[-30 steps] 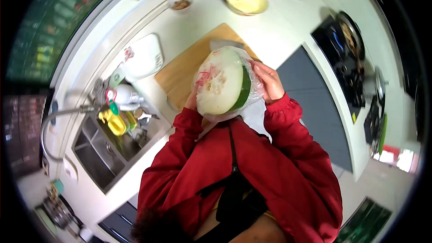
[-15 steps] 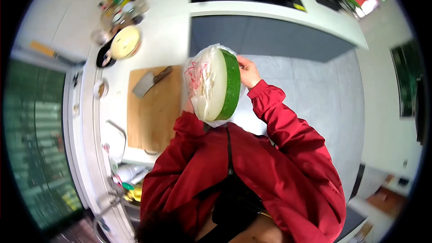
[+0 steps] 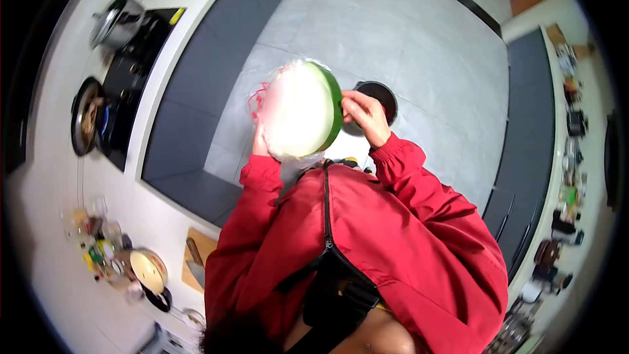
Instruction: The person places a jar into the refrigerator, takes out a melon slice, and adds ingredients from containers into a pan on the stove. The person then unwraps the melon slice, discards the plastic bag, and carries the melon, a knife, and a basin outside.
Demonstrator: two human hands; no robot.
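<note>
A large cut piece of winter melon (image 3: 301, 111), pale flesh with a green rind, is held up in front of my body in clear plastic wrap with red print. My left hand (image 3: 260, 139) supports it from the left and below, its fingers partly hidden by the melon. On the right, my right hand (image 3: 367, 115) pinches at the rind side, thumb and fingers close together. Behind the right hand, on the floor, stands a dark round bin (image 3: 380, 98).
Grey floor (image 3: 393, 33) stretches ahead. A counter with a stove (image 3: 124, 85), pan (image 3: 86, 117) and pot (image 3: 121, 23) runs along the left. A cleaver (image 3: 194, 263) lies on a cutting board (image 3: 204, 246) at lower left. Another counter (image 3: 547, 203) with many items lines the right.
The view has swung right, away from the cutting board and sink, towards the floor and bin. The melon has stayed in both hands and turned slightly.
</note>
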